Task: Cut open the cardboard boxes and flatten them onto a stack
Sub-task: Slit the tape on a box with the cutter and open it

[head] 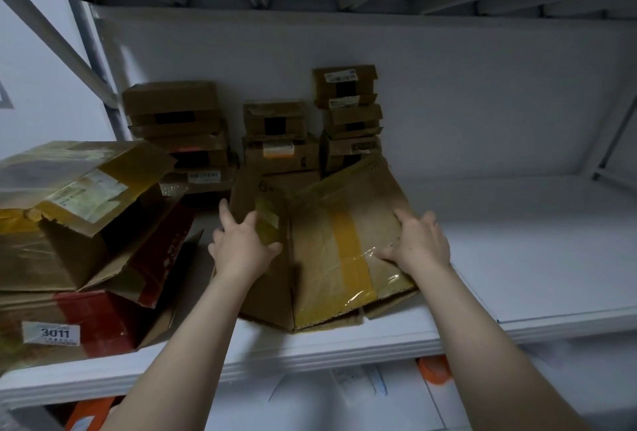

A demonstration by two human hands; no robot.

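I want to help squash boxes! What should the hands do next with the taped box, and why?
Probably press down: the box humps up along its middle fold, not flat yet, with the left hand and right hand resting on either side.

Here we go, I've got two bare forearms in view, left hand [241, 248] and right hand [418, 244] uncovered too.

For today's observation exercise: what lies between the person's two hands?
Head view: a brown cardboard box with yellow tape, between left hand and right hand.
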